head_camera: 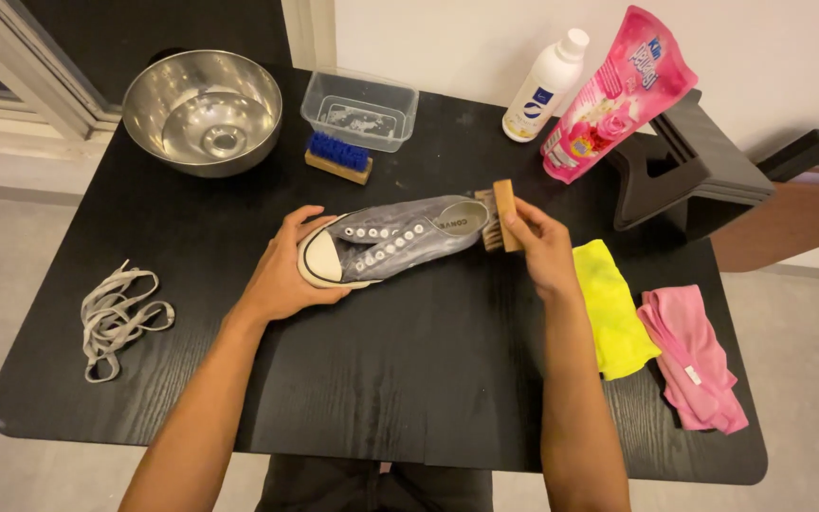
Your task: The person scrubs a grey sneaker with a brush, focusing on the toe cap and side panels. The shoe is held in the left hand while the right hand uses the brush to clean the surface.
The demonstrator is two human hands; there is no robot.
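A grey canvas sneaker (408, 241) with a white toe cap and no laces lies on its side at the middle of the black table (409, 379). My left hand (286, 270) grips its toe end. My right hand (535, 245) holds a wooden brush (500, 216) with pale bristles against the shoe's heel. Both forearms reach in from the near edge.
A steel bowl (203, 110) stands at the back left, a clear plastic tub (360, 108) and a blue-bristled brush (337, 157) beside it. A white bottle (544, 85) and a pink pouch (616, 91) stand at the back right. Grey laces (118, 317) lie left; a yellow cloth (612, 307) and a pink cloth (694, 358) lie right.
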